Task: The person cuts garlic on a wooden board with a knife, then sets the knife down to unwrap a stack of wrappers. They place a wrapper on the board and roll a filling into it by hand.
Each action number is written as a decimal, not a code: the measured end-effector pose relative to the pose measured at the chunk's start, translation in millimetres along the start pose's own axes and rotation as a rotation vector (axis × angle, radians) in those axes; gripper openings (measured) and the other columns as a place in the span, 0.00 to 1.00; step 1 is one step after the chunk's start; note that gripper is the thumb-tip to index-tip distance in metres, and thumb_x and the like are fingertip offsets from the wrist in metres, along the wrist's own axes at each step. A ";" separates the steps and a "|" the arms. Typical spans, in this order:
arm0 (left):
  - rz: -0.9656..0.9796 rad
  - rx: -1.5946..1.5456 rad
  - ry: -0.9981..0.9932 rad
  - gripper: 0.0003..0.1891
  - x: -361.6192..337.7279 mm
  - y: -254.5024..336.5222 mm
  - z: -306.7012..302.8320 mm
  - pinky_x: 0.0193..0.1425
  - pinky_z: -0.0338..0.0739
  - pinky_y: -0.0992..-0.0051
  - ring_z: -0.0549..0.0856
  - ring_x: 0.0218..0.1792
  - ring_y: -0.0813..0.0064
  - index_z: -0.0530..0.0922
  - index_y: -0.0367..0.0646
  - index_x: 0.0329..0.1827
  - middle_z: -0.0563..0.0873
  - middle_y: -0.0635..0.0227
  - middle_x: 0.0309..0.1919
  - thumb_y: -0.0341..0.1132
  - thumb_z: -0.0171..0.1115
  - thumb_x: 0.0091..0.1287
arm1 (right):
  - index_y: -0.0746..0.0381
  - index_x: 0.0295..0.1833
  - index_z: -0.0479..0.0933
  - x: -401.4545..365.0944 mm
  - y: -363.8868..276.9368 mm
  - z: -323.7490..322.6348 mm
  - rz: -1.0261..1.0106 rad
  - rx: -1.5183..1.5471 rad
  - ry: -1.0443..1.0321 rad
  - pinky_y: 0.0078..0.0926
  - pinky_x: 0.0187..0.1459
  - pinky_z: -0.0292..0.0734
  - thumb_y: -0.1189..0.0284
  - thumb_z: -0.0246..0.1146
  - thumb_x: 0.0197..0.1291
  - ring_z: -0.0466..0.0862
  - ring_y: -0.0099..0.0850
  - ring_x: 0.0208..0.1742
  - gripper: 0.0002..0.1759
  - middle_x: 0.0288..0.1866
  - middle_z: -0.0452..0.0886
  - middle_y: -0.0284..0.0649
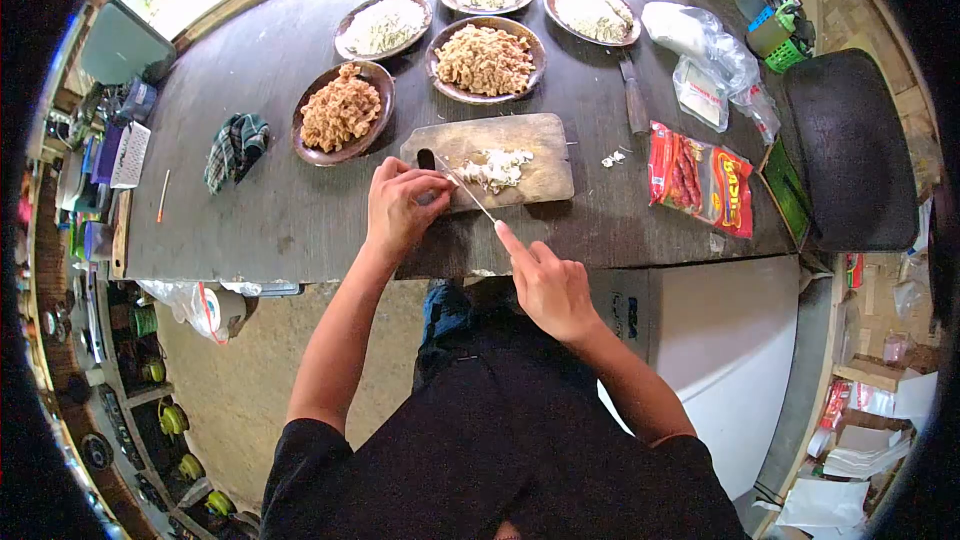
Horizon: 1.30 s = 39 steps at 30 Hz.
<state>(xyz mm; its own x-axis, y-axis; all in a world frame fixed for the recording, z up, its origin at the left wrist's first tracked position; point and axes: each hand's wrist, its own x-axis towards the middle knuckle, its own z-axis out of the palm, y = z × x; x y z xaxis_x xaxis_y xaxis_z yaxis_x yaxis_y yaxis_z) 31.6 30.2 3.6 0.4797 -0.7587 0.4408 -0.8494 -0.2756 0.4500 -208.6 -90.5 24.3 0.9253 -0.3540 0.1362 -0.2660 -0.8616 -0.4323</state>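
My right hand [550, 290] is closed round the handle of a knife [478, 202], its index finger stretched along the top. The thin blade points up and left over the wooden cutting board [545, 140]. At the board's left end, my left hand [405, 205] has its fingers pinched together close to the blade. What they hold is hidden or too small to name. A pile of chopped whitish pieces [498, 169] lies on the board, right of the blade. A dark oval [426, 158], perhaps a hole, shows near the left fingertips.
Behind the board stand bowls of brown fried food [485, 62] and plates of pale shreds [385, 26]. To the right lie another knife [635, 100], a red food packet [700, 180] and plastic bags [705, 50]. A checked cloth [237, 150] lies left, beside a black chair [850, 150] opposite.
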 end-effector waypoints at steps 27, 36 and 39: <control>-0.055 0.035 -0.008 0.09 -1.6 0.7 1.5 0.51 0.77 0.69 0.82 0.37 0.70 0.92 0.50 0.35 0.94 0.77 0.38 0.34 0.80 0.51 | 0.47 0.81 0.69 1.3 -4.4 4.0 -0.025 0.017 -0.014 0.44 0.26 0.81 0.72 0.61 0.71 0.83 0.45 0.23 0.33 0.29 0.76 0.42; -0.031 0.043 -0.026 0.08 0.8 0.8 0.4 0.51 0.77 0.69 0.83 0.37 0.70 0.92 0.51 0.35 0.94 0.77 0.38 0.34 0.80 0.52 | 0.47 0.81 0.69 18.3 -6.9 8.5 -0.008 -0.025 -0.026 0.47 0.27 0.81 0.72 0.62 0.71 0.84 0.48 0.24 0.33 0.30 0.78 0.43; -0.031 0.029 -0.013 0.07 1.4 0.9 1.0 0.51 0.77 0.69 0.83 0.36 0.70 0.92 0.50 0.35 0.94 0.77 0.38 0.34 0.79 0.53 | 0.48 0.81 0.69 13.0 -3.3 7.2 -0.018 -0.020 0.004 0.46 0.27 0.81 0.72 0.62 0.71 0.84 0.47 0.25 0.33 0.30 0.78 0.43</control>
<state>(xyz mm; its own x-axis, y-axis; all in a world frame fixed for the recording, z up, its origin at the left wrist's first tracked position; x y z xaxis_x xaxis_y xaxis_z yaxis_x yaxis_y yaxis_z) 31.3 28.3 3.8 0.5035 -0.7571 0.4163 -0.8400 -0.3160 0.4411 -193.7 -89.6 21.2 0.9287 -0.3402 0.1475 -0.2549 -0.8747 -0.4122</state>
